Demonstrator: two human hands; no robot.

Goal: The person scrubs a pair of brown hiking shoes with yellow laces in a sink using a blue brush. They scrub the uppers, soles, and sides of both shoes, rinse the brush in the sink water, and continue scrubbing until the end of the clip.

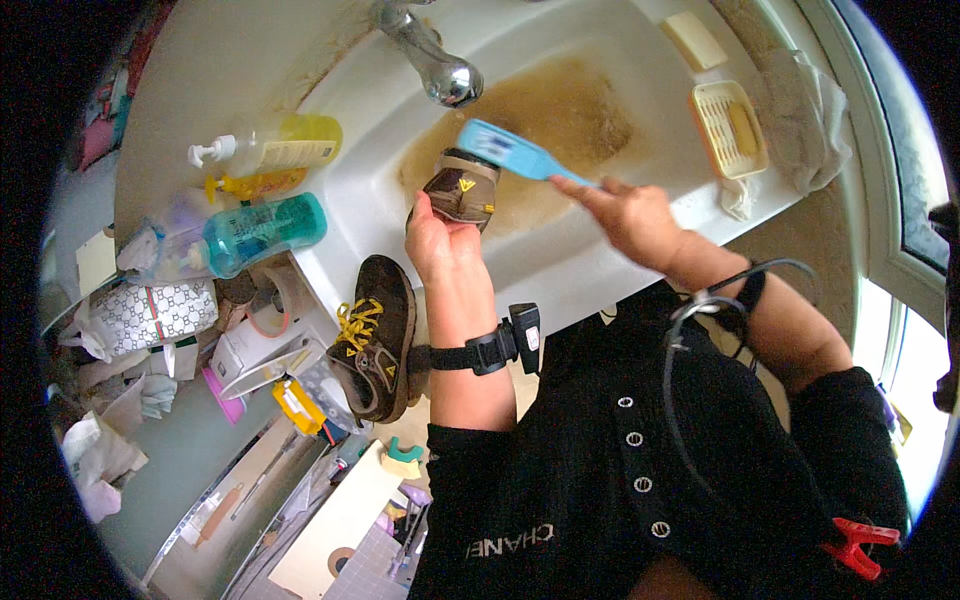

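Note:
My left hand (pixel 442 240) holds a brown shoe (pixel 459 193) with yellow marks over the near part of a white sink. My right hand (pixel 634 217) grips the thin handle of a light-blue brush (pixel 517 151). The brush head lies against the shoe's upper end; its bristles are hidden from this side. Brown, murky water (pixel 577 105) covers the bottom of the sink (pixel 600 274). A second brown shoe (pixel 382 330) with yellow laces rests at the sink's left front corner, beside my left forearm.
A chrome faucet (pixel 450 79) overhangs the sink. Bottles, one of them teal (pixel 262 232) and one a yellow pump bottle (pixel 300 142), lie or stand along the left. A soap dish (pixel 729 131) and a pale soap bar (pixel 694 39) sit on the right rim, near a plastic bag (pixel 806 124).

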